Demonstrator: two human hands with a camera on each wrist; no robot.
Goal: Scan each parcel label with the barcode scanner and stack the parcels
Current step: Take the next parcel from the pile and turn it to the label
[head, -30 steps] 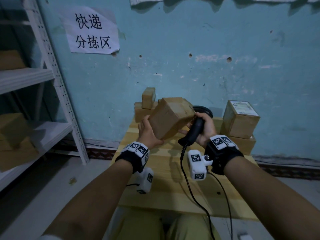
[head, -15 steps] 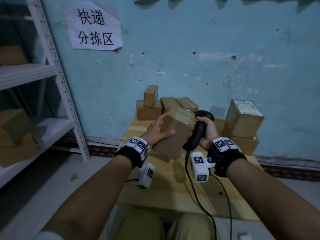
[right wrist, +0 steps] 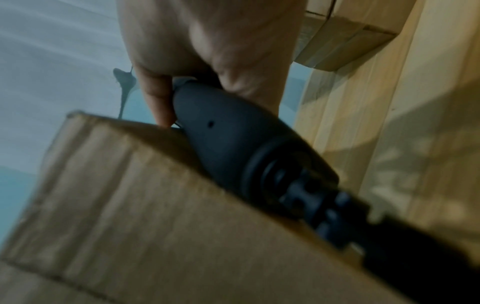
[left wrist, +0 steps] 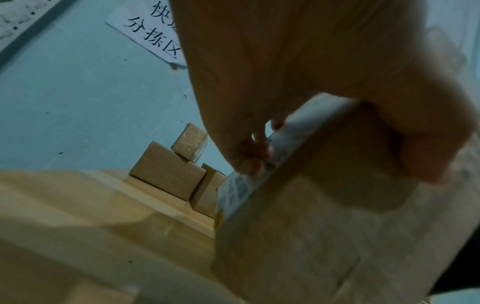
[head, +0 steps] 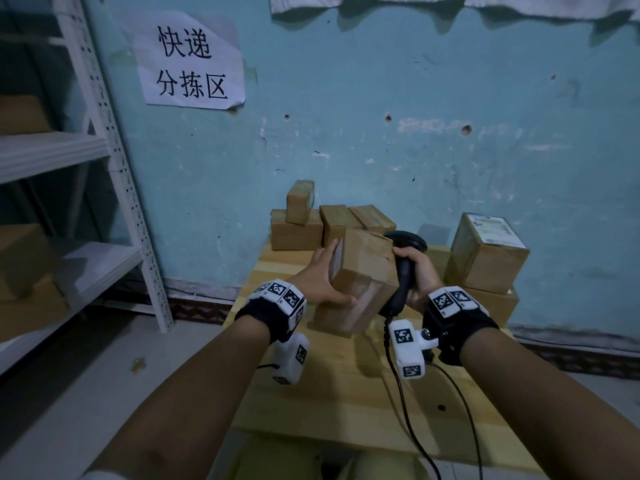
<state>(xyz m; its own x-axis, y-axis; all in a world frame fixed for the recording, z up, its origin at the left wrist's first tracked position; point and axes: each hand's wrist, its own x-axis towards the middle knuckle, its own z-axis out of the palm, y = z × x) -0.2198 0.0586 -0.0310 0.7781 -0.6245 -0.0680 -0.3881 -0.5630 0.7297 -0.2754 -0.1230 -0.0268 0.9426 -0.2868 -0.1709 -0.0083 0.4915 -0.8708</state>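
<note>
A brown cardboard parcel [head: 363, 278] [left wrist: 324, 236] [right wrist: 135, 216] is tilted over the wooden table [head: 329, 403]. My left hand [head: 329, 275] [left wrist: 298, 102] holds it, thumb on the near face and fingers along its left side, where a white label [left wrist: 249, 181] shows. My right hand [head: 420, 271] [right wrist: 207, 47] grips the black barcode scanner [head: 403, 268] [right wrist: 233, 148] by its handle, right beside the parcel. The scanner head sits behind the parcel's top right corner. Its cable [head: 408, 420] runs down over the table edge.
Several small brown parcels [head: 311, 223] [left wrist: 171, 170] sit at the table's back left by the blue wall. A labelled parcel [head: 486, 251] stands on another at the right. A white metal shelf rack [head: 114, 174] with boxes stands to the left.
The parcel has come down and turned, from raised in front of the back boxes to low over the table. My left hand shifted to its left side. The scanner hand stayed close.
</note>
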